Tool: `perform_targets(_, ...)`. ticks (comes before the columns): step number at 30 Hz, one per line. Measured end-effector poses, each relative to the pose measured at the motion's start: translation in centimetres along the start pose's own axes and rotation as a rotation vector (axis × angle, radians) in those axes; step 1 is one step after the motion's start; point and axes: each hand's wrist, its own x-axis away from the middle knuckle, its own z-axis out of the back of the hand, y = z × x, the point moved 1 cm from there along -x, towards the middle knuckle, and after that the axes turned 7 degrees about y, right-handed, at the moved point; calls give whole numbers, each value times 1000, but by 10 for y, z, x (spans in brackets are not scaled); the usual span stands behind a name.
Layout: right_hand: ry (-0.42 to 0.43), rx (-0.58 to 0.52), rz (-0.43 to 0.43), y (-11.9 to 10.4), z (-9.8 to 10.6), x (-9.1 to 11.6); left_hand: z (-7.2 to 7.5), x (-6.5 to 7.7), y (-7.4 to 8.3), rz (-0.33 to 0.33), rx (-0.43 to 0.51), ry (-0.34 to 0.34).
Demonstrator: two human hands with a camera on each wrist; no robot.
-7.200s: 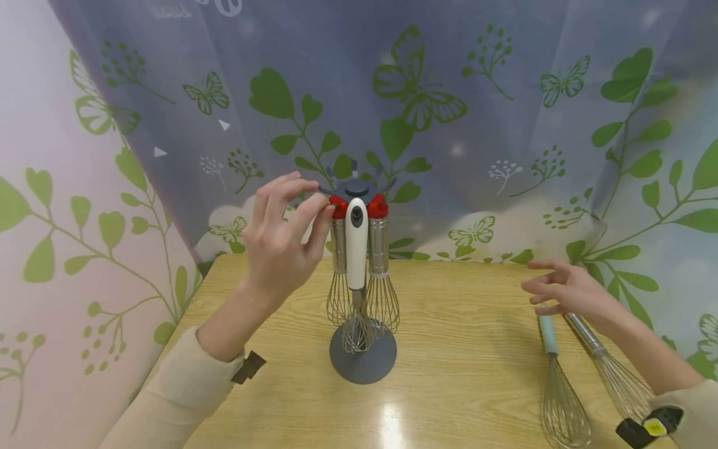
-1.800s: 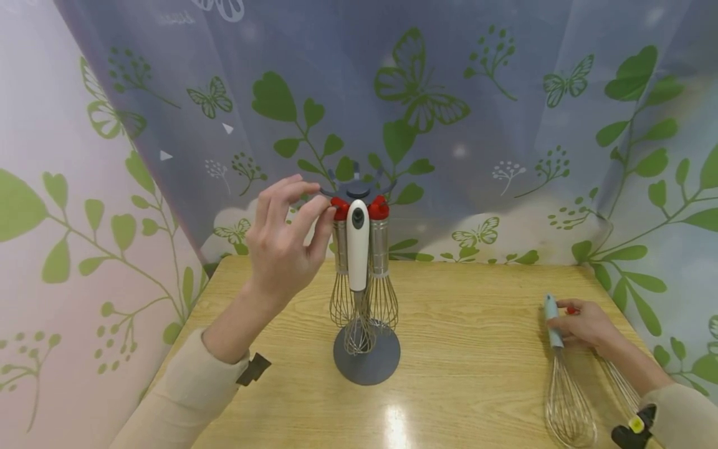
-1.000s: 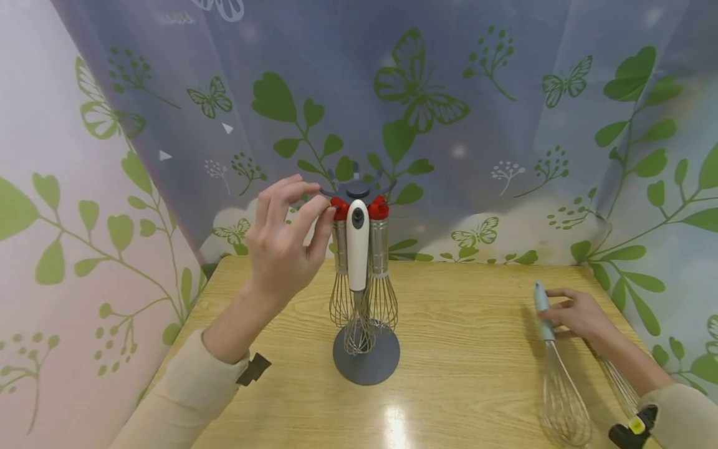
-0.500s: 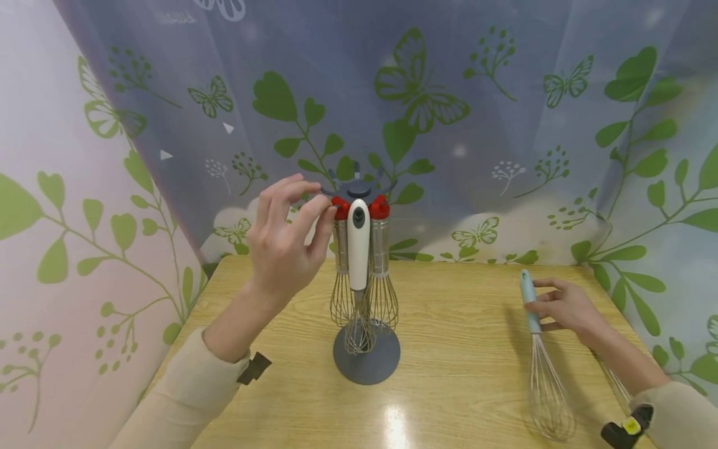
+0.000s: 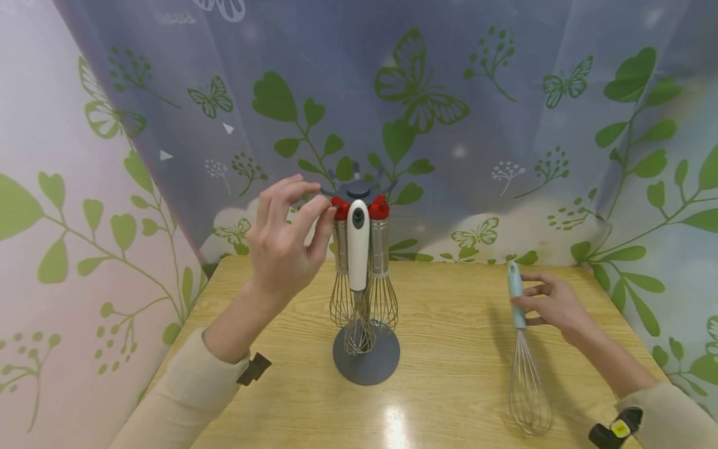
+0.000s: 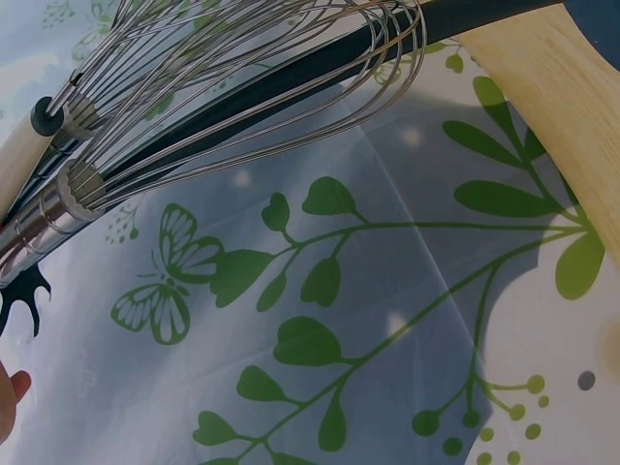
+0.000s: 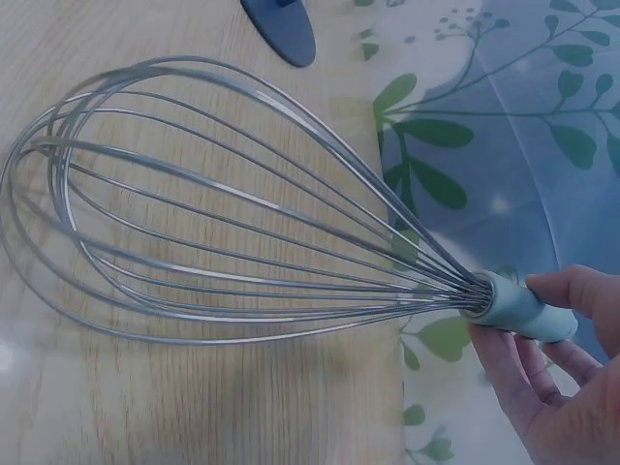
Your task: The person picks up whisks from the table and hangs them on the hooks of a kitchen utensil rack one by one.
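My right hand (image 5: 552, 305) holds a balloon whisk (image 5: 521, 362) by its pale blue handle, thumb on one side and fingers on the other. The whisk is nearly upright, wire loops down, over the table's right side. In the right wrist view its wire loops (image 7: 223, 203) fill the middle. My left hand (image 5: 286, 243) is raised at the top of a dark grey whisk stand (image 5: 367, 368), its thumb and index finger pinched at a hook by a red handle end. A white-handled whisk (image 5: 359, 249) and two red-topped metal whisks (image 5: 379, 243) hang there.
The wooden table (image 5: 449, 362) reaches back to a patterned curtain (image 5: 477, 156). The stand's round base rests mid-table, with curved hooks at its top (image 5: 359, 187). In the right wrist view the edge of that base (image 7: 286, 34) shows beyond the whisk.
My right hand has taken hold of the blue-handled whisk and carried it left, off its place by another whisk, which my forearm now hides. The left hand stays put.
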Motion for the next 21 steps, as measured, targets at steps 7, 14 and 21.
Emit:
perform_targets(7, 9, -59, 16, -8, -9, 1, 0, 1, 0, 7, 0, 0)
perform_targets(14, 13, -102, 38, -16, -16, 1, 0, 0, 1, 13, 3, 0)
perform_targets(21, 32, -154, 55, -24, -26, 0, 0, 0, 1, 15, -1, -4)
